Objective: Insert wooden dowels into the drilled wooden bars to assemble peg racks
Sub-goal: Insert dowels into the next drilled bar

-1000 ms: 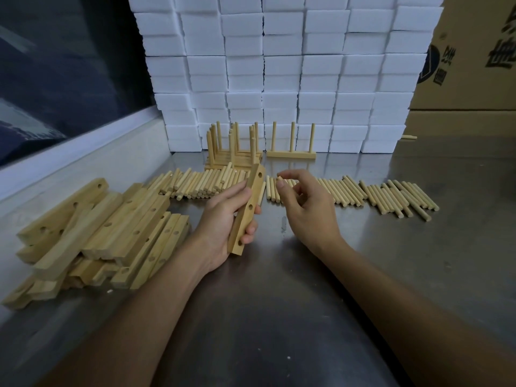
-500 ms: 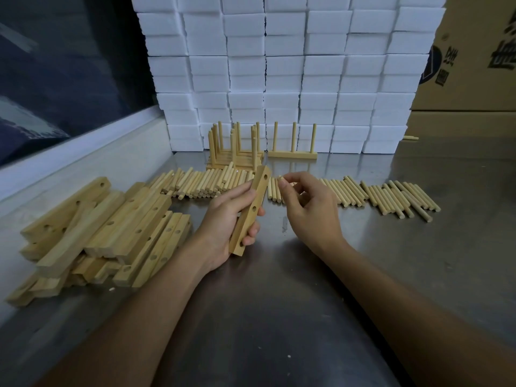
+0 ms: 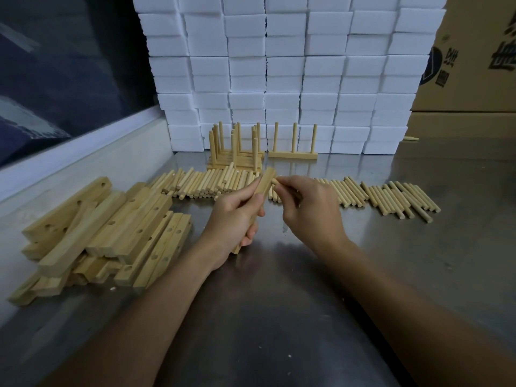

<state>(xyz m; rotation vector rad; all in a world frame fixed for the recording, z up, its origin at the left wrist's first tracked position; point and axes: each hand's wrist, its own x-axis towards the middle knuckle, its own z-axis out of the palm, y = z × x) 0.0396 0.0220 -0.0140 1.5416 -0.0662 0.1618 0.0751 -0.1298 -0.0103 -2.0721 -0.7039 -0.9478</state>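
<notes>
My left hand (image 3: 237, 216) grips a drilled wooden bar (image 3: 265, 181), tilted with its far end up and toward the right. My right hand (image 3: 310, 208) pinches a wooden dowel (image 3: 275, 181) whose tip touches the bar's upper end. Most of that dowel is hidden in my fingers. Loose dowels (image 3: 391, 196) lie in a row across the steel table (image 3: 279, 317) behind both hands. A heap of drilled bars (image 3: 111, 233) lies at the left. Finished peg racks (image 3: 237, 152) stand at the back, one single rack (image 3: 293, 154) beside them.
A wall of white foam blocks (image 3: 279, 65) rises behind the racks. Brown cardboard boxes (image 3: 474, 65) stand at the back right. A pale raised ledge (image 3: 83, 152) runs along the table's left side below a dark window.
My right hand has moved left with a dowel, bringing its tip to the bar's upper end. My left hand has turned the bar so its holes face away from view.
</notes>
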